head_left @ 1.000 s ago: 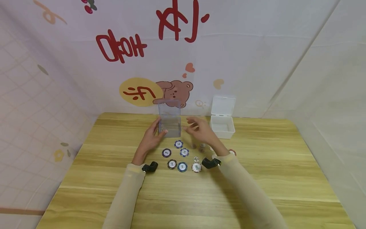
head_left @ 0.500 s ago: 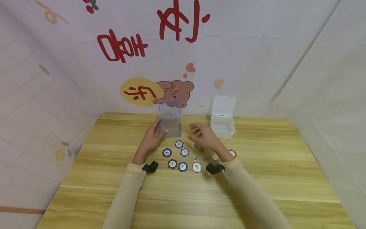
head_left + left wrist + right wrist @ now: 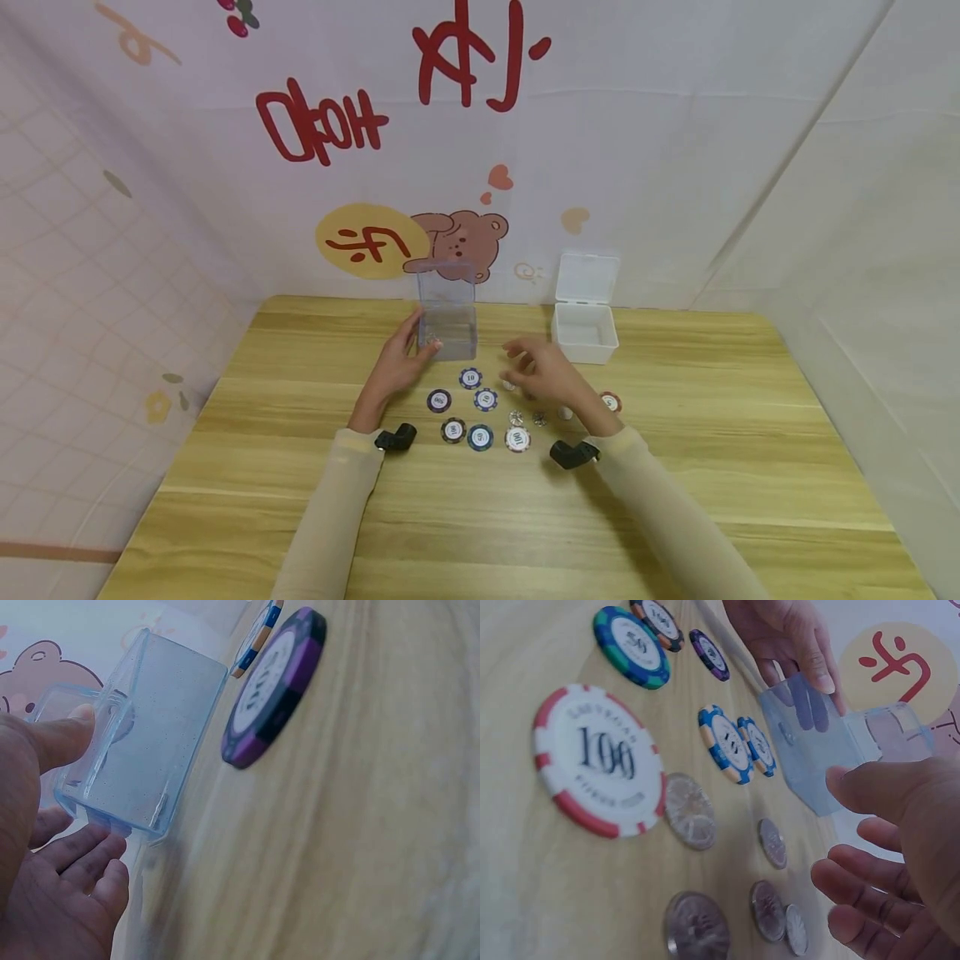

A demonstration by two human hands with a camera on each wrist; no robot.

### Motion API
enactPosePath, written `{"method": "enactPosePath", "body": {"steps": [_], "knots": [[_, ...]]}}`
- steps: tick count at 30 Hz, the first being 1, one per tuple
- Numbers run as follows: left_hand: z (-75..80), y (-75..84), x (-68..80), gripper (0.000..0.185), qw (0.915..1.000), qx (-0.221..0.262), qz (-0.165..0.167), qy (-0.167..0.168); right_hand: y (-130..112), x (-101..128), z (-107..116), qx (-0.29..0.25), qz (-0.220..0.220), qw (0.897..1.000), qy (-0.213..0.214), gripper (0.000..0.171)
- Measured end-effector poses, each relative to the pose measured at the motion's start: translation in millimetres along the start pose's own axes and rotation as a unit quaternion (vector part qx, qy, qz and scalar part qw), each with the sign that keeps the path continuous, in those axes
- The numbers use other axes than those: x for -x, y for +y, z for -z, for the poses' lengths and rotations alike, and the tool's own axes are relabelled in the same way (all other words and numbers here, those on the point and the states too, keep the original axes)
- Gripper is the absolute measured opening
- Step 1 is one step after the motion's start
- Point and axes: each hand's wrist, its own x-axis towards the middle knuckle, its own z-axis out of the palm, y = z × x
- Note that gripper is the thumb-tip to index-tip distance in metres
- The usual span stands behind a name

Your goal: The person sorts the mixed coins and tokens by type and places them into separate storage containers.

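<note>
- Wood grain runs left to right across the pale desk (image 3: 675, 500), whose planks alternate lighter and darker bands.
- White sheeting hangs as a backdrop behind the desk, printed with red lettering, a yellow oval and a brown cartoon bear (image 3: 459, 237); more plain sheeting closes the right side, and a pink grid-patterned sheet covers the left.
- A clear plastic box (image 3: 447, 315) stands upright near the far middle of the desk, open at the top.
- The left hand (image 3: 396, 364) holds that box: the thumb presses one wall and the fingers lie against the far side, as the left wrist view shows (image 3: 142, 750).
- The right hand (image 3: 542, 372) hovers just right of the box with fingers loosely curled and spread, holding nothing, above a few silver coins (image 3: 690, 811).
- Poker chips (image 3: 484, 399) lie flat in a loose cluster between the two forearms; a blue one marked 10 (image 3: 470, 378) sits just in front of the box, and a purple one (image 3: 438, 401) lies near the left wrist.
- A red and white chip marked 100 (image 3: 600, 760) lies at the near edge of the cluster.
- A white lidded box (image 3: 584, 332) sits further right, its lid tipped up against the backdrop, apart from the hands.
- Both sleeves are cream, each wrist carrying a small black camera (image 3: 573, 454).
</note>
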Motion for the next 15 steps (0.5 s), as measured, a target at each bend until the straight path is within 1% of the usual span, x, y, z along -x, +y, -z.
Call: {"method": "enactPosePath", "body": {"steps": [6, 11, 15], "knots": [[0.3, -1.0, 0.2, 0.080, 1.0000, -0.006, 0.006, 0.003, 2, 6, -4, 0.031, -0.015, 0.999, -0.016, 0.043], [-1.0, -0.9, 0.0, 0.081, 0.9999, -0.009, 0.010, -0.001, 7, 11, -7, 0.049, -0.017, 0.999, -0.015, 0.029], [-1.3, -0.2, -1.1, 0.081, 1.0000, -0.006, 0.003, 0.001, 11, 12, -8, 0.054, -0.013, 0.998, -0.011, 0.023]]}}
